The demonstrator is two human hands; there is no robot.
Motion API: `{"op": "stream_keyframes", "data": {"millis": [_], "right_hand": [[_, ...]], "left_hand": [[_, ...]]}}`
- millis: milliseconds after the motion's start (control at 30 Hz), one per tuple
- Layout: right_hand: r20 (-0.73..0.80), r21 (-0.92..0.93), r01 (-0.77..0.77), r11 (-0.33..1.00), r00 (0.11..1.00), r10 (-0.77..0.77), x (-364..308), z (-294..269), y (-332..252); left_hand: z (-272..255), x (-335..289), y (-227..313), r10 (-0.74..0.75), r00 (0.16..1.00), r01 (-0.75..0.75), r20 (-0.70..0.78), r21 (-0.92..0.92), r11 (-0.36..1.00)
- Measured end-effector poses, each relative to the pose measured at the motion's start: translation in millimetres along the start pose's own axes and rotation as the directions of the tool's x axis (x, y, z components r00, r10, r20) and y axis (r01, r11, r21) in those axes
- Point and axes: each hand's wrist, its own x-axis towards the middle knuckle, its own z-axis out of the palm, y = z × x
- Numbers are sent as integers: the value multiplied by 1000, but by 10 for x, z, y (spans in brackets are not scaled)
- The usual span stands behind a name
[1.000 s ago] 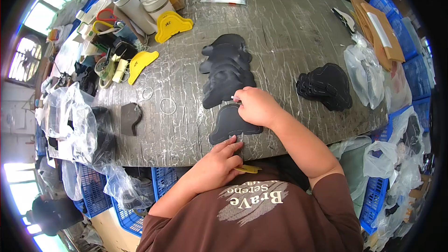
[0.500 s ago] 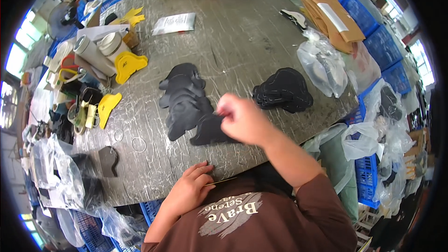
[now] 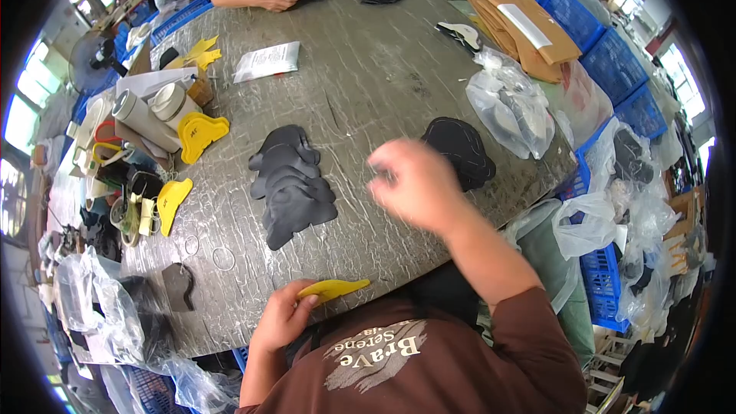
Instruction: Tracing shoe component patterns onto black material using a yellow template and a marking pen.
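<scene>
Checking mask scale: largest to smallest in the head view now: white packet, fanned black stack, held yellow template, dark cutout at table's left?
1. Fanned black stack
2. White packet
Unranked, below both: held yellow template and dark cutout; they look close, and the left hand hides part of the template.

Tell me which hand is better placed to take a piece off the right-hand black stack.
Probably the right: the right hand is beside the black stack, though blur hides whether it holds anything. The left hand is farther off, at the near edge of the table, holding a yellow shaped piece.
</scene>
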Motion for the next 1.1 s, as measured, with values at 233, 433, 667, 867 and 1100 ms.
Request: {"op": "stream_keyframes", "data": {"millis": [233, 433, 667, 867, 1100], "right_hand": [[298, -114, 84, 990, 954, -46, 11, 1179, -161], [245, -4, 190, 982, 952, -183, -62, 1191, -63], [141, 19, 197, 980, 970, -198, -355, 1069, -36], [94, 152, 216, 965, 968, -231, -366, 1069, -36], [373, 450, -120, 885, 926, -65, -431, 772, -44]], "left_hand": [[-181, -66, -242, -1, 960, -46, -280, -161, 986], [-274, -134, -482, -158, 833, -82, -530, -401, 912], [-354, 168, -443, -200, 739, -158, -643, -454, 877], [-315, 292, -402, -190, 721, -299, -666, -547, 782], [-356, 232, -589, -212, 736, -204, -643, -509, 836]]}}
